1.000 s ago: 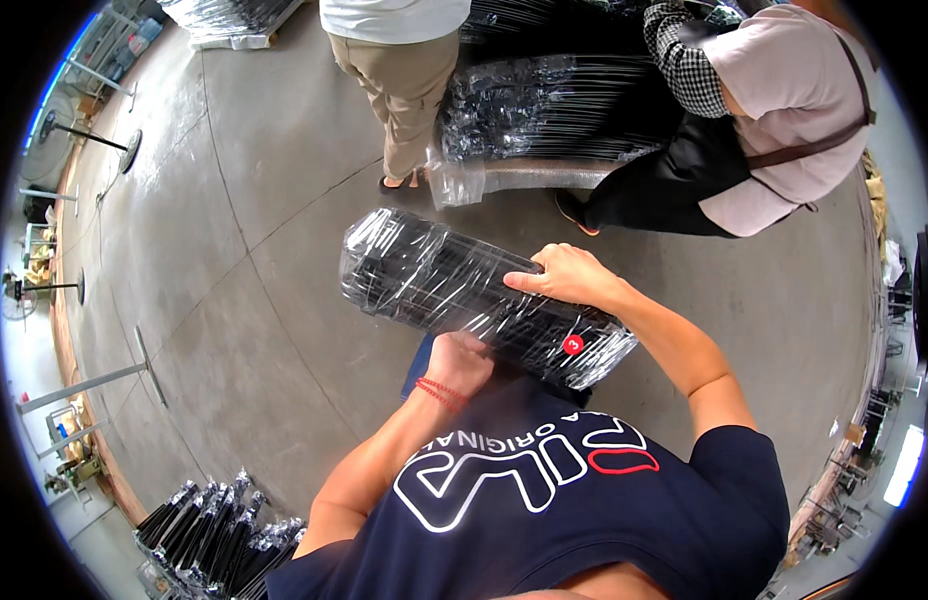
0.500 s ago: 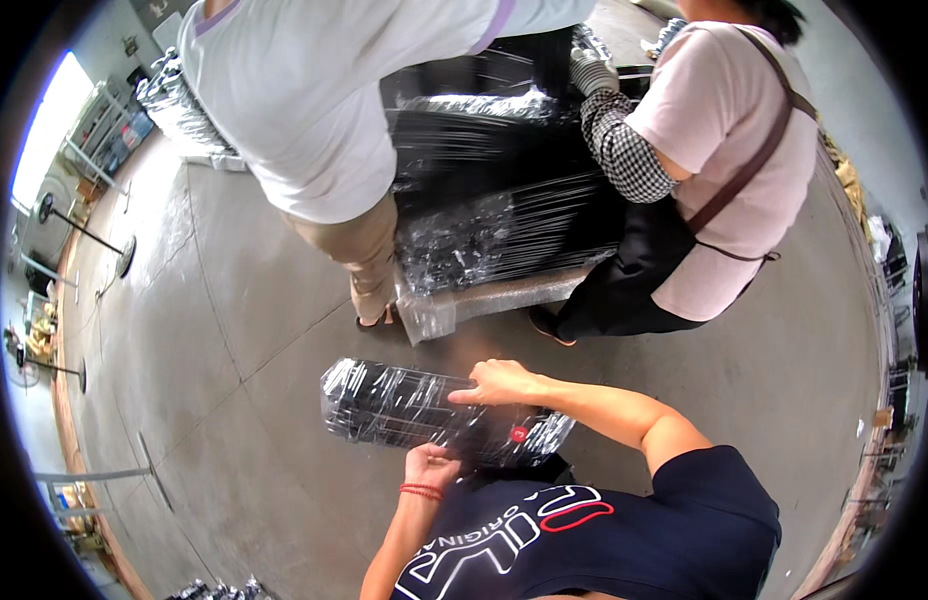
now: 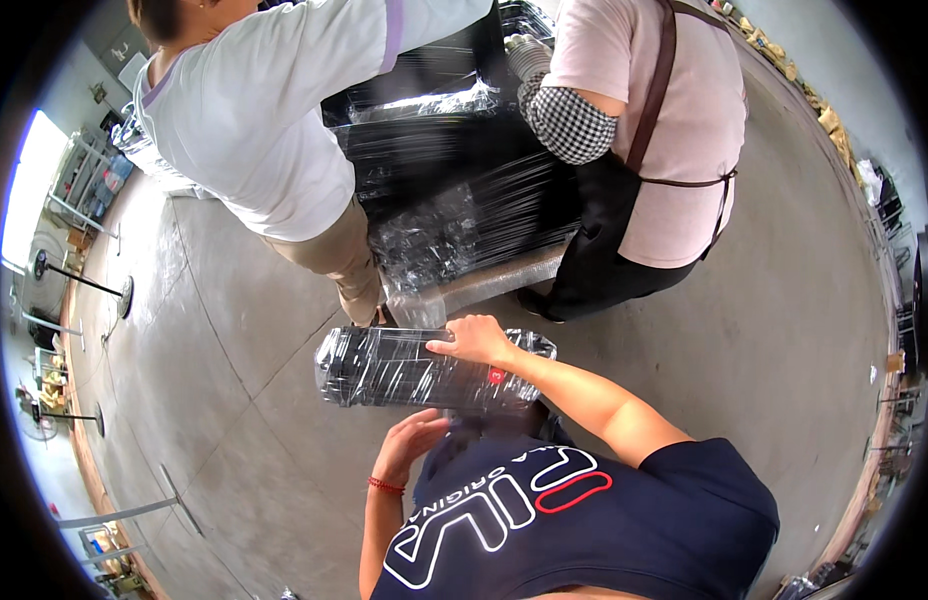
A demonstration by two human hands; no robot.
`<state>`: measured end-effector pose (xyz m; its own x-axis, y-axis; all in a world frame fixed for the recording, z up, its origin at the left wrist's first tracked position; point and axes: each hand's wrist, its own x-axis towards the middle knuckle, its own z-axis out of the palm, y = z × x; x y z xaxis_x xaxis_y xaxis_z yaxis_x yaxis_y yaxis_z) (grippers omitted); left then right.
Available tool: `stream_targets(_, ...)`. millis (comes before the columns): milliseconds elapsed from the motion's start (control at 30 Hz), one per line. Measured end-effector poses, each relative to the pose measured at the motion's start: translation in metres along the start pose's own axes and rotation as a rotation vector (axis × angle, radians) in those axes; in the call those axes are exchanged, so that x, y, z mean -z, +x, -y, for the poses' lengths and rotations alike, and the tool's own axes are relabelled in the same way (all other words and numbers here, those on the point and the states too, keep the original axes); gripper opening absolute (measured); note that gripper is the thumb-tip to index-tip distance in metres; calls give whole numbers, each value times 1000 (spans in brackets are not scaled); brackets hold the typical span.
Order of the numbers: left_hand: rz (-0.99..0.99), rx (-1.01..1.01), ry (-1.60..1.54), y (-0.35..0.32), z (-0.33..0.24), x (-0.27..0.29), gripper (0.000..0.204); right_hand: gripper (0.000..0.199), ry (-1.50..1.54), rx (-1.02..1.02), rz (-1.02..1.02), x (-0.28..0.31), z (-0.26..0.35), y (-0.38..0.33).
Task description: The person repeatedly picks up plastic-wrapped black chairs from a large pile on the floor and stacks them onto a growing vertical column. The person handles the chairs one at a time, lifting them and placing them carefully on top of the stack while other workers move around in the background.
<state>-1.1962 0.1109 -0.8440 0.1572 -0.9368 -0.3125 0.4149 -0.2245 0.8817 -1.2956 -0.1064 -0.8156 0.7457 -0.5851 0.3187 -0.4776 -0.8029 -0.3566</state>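
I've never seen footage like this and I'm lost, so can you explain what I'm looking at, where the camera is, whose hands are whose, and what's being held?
There is no machine here: a person wears a wide fisheye camera on the head, looking down, which is why the picture is round and straight lines bend near the rim. The dark blue shirt at the bottom belongs to the wearer.

The right hand rests on top of a long black bundle wrapped in clear plastic film, held out in front of the body. The left hand, with a red band at the wrist, is below the bundle's near edge, palm open; whether it touches the bundle is hard to tell.

Two other people stand ahead on the grey concrete floor, one in a white top, one in a pink top with a dark apron, at a large film-wrapped stack of black goods.
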Motion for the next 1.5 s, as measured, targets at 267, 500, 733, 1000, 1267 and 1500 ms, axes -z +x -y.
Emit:
stream_targets(267,-341,-618,412,-3,-49,-15,22,64,27,-9,-2,24,31,-15)
stream_targets(500,-564,-862,1372,48,-60,-33,28,66,-2,-17,67,31,44,-23)
stream_targets(733,-634,-941,1502,42,-69,-43,25,64,4,-6,-16,35,47,-25)
stream_targets(1000,-622,-935,1447,28,-72,-48,23,65,32,-40,2,47,59,-32)
stream_targets(1267,-607,-959,1470,17,-76,-50,24,63,49,-63,36,55,67,-38)
stream_targets(1500,-592,-921,1512,1,-73,-50,24,64,83,-66,86,59,75,-48)
